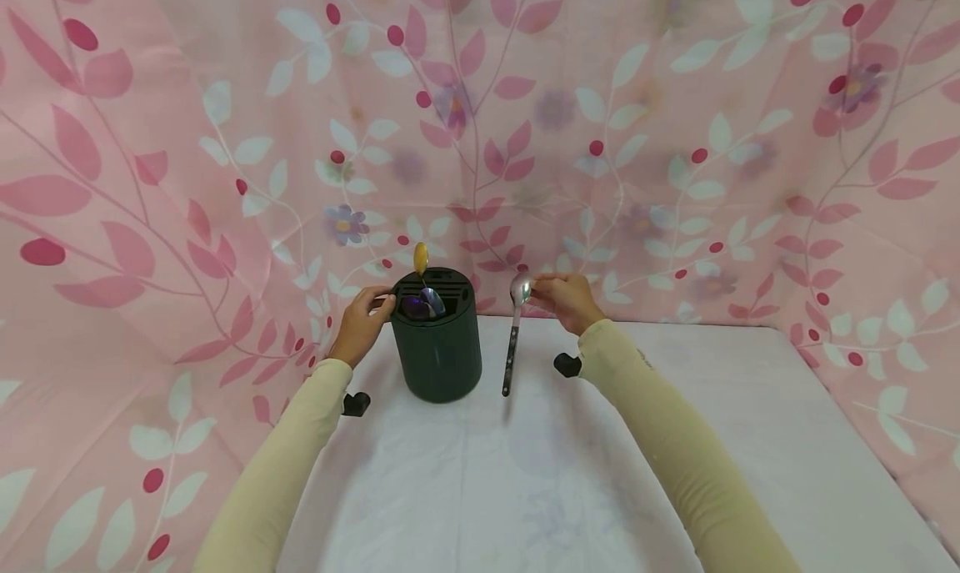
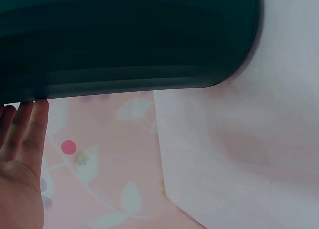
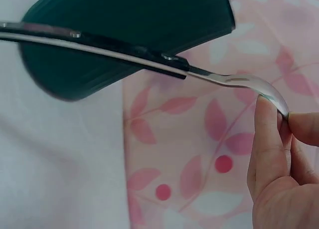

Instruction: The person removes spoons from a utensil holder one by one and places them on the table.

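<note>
A dark green utensil holder (image 1: 438,356) stands upright at the back of the white table. Its slotted top holds a spoon with a gold bowl (image 1: 421,258), a silver-blue piece (image 1: 432,300) and a purple piece (image 1: 415,307). My left hand (image 1: 365,323) touches the holder's left side near the rim; in the left wrist view its fingers (image 2: 35,131) are fairly straight against the wall. To the holder's right, my right hand (image 1: 568,300) pinches a spoon (image 1: 519,290) by its bowl, between thumb and fingers (image 3: 269,139). The spoon's black handle (image 3: 99,43) hangs down, apart from the holder.
White cloth covers the table (image 1: 480,490). A pink curtain (image 1: 525,164) with leaves and flowers hangs behind and at both sides, close to the table's back edge. Black wrist-camera parts (image 1: 567,364) show beside both wrists.
</note>
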Motion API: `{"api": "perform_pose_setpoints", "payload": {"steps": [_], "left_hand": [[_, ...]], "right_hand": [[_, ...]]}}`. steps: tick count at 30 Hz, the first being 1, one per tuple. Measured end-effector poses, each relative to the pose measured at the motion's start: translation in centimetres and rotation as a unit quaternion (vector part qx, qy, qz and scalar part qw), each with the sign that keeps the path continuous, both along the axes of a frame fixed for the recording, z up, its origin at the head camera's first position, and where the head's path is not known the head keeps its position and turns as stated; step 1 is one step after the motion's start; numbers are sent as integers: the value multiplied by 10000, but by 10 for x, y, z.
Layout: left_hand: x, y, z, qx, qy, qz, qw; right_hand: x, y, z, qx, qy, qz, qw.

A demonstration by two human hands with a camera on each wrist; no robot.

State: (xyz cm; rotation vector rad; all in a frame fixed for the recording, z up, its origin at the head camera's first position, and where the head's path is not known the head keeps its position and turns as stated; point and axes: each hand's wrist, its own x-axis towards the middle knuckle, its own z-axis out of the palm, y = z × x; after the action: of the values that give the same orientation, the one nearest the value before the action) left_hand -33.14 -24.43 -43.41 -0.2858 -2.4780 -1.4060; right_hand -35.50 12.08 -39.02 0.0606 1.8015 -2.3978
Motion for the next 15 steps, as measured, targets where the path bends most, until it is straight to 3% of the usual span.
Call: {"api": "perform_pose_setpoints", "payload": {"steps": [15], "left_hand": [[1,1,1,-21,-33,44,10000]], "right_hand": [[-6,4,-51,-636,-887,-211,9938]]}}
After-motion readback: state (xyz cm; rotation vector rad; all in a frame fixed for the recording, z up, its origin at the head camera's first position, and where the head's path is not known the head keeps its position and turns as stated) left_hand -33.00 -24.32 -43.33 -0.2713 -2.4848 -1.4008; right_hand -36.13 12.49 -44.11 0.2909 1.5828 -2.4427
